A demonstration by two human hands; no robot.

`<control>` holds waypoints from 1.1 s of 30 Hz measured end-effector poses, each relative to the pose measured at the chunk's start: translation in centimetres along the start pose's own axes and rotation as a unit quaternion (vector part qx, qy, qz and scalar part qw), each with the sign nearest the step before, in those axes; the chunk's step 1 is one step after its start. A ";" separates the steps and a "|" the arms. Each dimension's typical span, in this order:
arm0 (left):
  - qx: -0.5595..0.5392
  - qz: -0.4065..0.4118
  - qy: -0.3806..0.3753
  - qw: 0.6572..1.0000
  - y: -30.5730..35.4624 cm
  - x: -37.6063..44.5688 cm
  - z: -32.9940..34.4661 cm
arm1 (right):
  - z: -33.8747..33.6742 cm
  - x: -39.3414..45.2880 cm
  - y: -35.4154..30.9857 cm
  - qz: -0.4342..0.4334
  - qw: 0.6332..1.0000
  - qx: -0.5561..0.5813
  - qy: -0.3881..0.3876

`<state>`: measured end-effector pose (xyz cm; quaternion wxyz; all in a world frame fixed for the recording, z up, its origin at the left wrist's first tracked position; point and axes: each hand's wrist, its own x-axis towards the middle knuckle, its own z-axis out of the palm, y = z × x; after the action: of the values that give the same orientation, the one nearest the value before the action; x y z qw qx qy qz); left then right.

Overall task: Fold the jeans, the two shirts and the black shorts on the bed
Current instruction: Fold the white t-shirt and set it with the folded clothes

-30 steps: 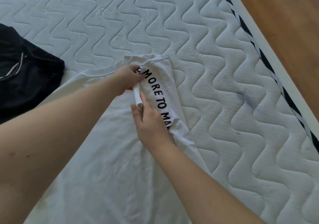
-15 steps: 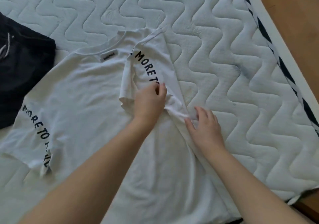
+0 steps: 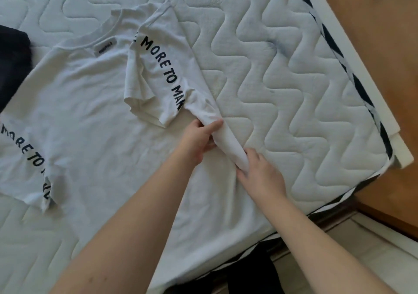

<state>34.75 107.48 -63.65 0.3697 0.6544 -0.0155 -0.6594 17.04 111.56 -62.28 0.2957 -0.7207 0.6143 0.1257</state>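
Grip: left hand (image 3: 199,141), right hand (image 3: 260,172), shirt (image 3: 90,112)

Your left hand (image 3: 199,141) and right hand (image 3: 260,176) sit close together, arms stretched forward, both pinching the white shirt (image 3: 90,112) fold.

The quilted white mattress (image 3: 282,78) carries a white shirt (image 3: 90,112) spread flat, one printed sleeve folded in over its body; a black garment (image 3: 13,63) lies at the left, just beside the shirt's shoulder; striped piping (image 3: 332,44) runs along the mattress's right edge.
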 end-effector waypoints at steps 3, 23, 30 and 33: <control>0.017 -0.026 -0.014 0.999 -0.7 -0.2 0.4 | 0.0 -1.8 0.7 0.004 0.999 -0.031 -0.025; 0.106 -0.109 -0.100 0.983 -10.0 -7.0 2.0 | 1.6 -11.9 8.4 0.286 0.904 0.311 -0.066; 0.056 -0.139 -0.070 0.986 -10.3 -8.0 1.7 | 4.2 -13.4 7.7 0.358 0.722 0.592 -0.017; 0.160 -0.090 -0.015 0.983 -10.6 -7.6 1.0 | 5.6 -14.0 7.4 0.385 0.750 0.537 -0.009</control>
<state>27.92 118.56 -62.35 0.1995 0.6938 -0.0675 -0.6887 7.94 125.67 -61.10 0.5657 -0.1443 0.8037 -0.1152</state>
